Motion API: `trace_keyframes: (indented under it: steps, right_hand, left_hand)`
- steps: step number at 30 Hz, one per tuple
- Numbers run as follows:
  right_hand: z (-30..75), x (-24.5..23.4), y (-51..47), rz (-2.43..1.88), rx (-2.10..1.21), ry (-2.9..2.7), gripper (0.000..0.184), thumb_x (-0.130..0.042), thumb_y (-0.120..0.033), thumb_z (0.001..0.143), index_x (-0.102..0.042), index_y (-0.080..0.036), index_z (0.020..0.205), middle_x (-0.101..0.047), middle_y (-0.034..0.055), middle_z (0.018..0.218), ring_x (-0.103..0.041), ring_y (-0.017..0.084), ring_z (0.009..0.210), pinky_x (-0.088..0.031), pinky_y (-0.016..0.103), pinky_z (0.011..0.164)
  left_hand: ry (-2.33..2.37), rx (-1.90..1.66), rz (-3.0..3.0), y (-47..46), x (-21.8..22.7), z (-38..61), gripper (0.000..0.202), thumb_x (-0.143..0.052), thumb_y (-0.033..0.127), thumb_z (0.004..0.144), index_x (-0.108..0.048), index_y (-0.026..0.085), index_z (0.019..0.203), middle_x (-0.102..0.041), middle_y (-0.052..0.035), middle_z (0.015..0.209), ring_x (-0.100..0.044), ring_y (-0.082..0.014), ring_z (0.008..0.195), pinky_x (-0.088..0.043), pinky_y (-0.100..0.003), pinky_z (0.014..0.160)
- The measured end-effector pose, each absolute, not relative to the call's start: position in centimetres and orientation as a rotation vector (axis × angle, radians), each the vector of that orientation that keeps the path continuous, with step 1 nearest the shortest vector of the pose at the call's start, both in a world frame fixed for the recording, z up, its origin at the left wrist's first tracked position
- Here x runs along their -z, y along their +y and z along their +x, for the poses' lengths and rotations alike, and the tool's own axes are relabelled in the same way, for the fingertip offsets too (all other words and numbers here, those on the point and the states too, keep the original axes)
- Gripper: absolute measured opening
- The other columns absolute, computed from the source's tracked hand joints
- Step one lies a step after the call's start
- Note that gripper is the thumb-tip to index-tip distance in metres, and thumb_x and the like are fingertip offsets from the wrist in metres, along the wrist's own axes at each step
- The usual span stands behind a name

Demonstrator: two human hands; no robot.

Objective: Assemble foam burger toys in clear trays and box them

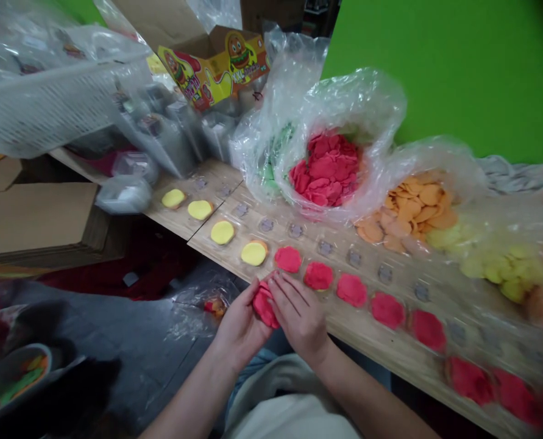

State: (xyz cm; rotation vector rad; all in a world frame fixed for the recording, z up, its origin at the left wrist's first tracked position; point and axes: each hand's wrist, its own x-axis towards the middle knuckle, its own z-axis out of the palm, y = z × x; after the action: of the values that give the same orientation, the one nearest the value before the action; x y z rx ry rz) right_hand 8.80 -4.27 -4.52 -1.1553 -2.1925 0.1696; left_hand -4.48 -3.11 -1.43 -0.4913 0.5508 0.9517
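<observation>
one red dough patty [263, 306] pressed between left hand [240, 324] and right hand [300, 316] at the front edge of the wooden bench [365, 332]
both grips closed together on it; soft, light and pliable, apt to dent, so best held flat across its faces; surface lumpy, rim ragged.

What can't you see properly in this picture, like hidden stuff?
Head view:
Floppy red disc: partly hidden by the left hand and right hand.
Green pieces: blurred by a crinkled clear plastic bag.
Round dish: blurred, partly hidden by a dark shape.
Far red discs: blurred, cut off by the right edge.
</observation>
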Motion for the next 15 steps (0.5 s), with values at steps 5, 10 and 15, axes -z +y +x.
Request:
trace_keyframes:
  steps: [5,10,15]
  right_hand:
    - [8.9,3.3,-5.0,-0.96,-0.326,-2.179,0.042,-0.049,-0.013,0.083,-0.05,-0.026,0.123,-0.058,0.0038,0.119,-0.049,0.021,0.116,-0.043,0.039,0.095]
    - [8.6,1.5,-3.5,-1.25,-1.042,-1.545,0.019,-0.048,-0.025,0.086,-0.063,-0.022,0.097,-0.067,0.0033,0.09,-0.061,0.017,0.084,-0.05,0.03,0.074]
    - [7.2,1.6,-0.7,-1.214,-1.564,-0.817,0.024,-0.057,-0.039,0.078,-0.062,-0.017,0.087,-0.06,-0.0006,0.069,-0.053,0.01,0.058,-0.042,0.021,0.051]
  left_hand:
    - [0.668,-0.98,-0.429,-3.3,0.9,-4.8,0.032,-0.034,0.025,0.091,-0.052,0.011,0.113,-0.065,-0.0114,0.094,-0.064,-0.0134,0.083,-0.054,-0.02,0.068]
    - [0.773,-1.044,-0.357,-2.5,1.5,-5.3,0.027,-0.034,0.023,0.091,-0.055,0.011,0.103,-0.065,-0.0106,0.093,-0.064,-0.0174,0.083,-0.055,-0.031,0.07]
    - [0.831,-1.262,-0.313,-1.3,2.7,-6.7,0.028,-0.033,0.024,0.091,-0.057,0.014,0.082,-0.063,-0.0038,0.073,-0.062,-0.0131,0.066,-0.053,-0.028,0.059]
